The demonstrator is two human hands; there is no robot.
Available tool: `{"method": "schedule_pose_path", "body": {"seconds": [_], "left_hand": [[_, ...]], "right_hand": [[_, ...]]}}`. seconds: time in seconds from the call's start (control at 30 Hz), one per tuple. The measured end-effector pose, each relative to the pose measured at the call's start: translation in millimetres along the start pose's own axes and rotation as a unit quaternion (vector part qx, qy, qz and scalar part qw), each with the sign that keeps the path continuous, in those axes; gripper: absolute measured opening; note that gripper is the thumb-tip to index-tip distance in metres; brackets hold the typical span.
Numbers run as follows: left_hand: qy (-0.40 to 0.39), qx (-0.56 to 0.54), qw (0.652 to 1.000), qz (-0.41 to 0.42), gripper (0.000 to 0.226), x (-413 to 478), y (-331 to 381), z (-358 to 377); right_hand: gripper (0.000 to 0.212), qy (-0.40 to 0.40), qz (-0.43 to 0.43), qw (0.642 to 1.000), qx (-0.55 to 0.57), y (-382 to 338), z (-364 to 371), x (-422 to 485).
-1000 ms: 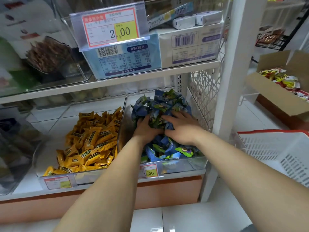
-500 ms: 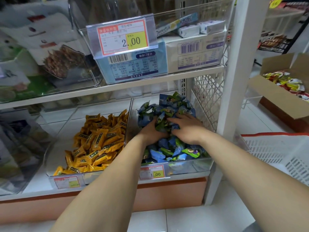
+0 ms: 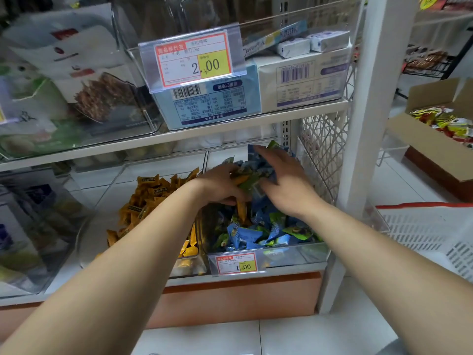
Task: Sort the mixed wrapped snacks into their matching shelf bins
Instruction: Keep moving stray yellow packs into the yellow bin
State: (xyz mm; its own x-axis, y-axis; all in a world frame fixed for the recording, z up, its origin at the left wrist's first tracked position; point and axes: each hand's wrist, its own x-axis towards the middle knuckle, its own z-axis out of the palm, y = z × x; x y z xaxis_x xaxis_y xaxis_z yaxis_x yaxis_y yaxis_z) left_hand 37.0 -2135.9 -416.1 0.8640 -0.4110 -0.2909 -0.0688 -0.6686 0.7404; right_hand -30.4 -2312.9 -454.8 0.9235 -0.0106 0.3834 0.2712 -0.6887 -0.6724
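Observation:
Both my hands are inside the clear right-hand bin (image 3: 302,254) on the lower shelf, which holds a heap of blue and green wrapped snacks (image 3: 258,234). My left hand (image 3: 220,184) curls its fingers round a few wrappers, with an orange wrapped snack (image 3: 240,179) showing among them at its fingertips. My right hand (image 3: 284,180) lies over the top of the heap with fingers spread, touching the blue wrappers. The clear bin on the left (image 3: 97,226) holds orange wrapped snacks (image 3: 148,198).
A price tag (image 3: 236,263) clips to the right bin's front. The upper shelf carries a clear bin with blue and white boxes (image 3: 256,90). A white post (image 3: 368,119) stands at right, then a white basket (image 3: 430,229) and a cardboard box of snacks (image 3: 435,139).
My left hand has lifted and closed on wrappers, an orange one now showing at its fingers. My right hand has slid up over the heap's back. The view has moved closer.

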Motion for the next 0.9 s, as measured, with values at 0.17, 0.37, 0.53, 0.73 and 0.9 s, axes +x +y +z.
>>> {"method": "schedule_pose_path", "body": {"seconds": [0.17, 0.37, 0.53, 0.73, 0.9], "left_hand": [[-0.016, 0.054, 0.996, 0.067, 0.057, -9.1, -0.8, -2.9], [0.058, 0.057, 0.984, 0.161, 0.043, -19.7, -14.6, -6.2], [0.104, -0.078, 0.978, 0.164, 0.033, -27.9, -17.3, -7.6], [0.109, -0.247, 0.950, 0.155, 0.035, -37.9, -17.7, -1.7], [0.066, -0.340, 0.928, 0.137, 0.042, -44.6, -17.5, 10.1]], "right_hand": [[0.055, -0.100, -0.004, 0.989, -0.105, 3.1, 0.2, -4.0], [0.042, -0.015, 0.074, 0.971, -0.228, 4.1, -8.2, -3.6], [0.058, 0.079, -0.039, 0.979, -0.182, -14.5, -9.4, -6.3], [0.059, -0.106, -0.042, 0.993, -0.004, -35.0, 7.1, -12.7], [0.049, -0.079, -0.054, 0.994, 0.047, -34.9, 6.6, -10.5]]}}
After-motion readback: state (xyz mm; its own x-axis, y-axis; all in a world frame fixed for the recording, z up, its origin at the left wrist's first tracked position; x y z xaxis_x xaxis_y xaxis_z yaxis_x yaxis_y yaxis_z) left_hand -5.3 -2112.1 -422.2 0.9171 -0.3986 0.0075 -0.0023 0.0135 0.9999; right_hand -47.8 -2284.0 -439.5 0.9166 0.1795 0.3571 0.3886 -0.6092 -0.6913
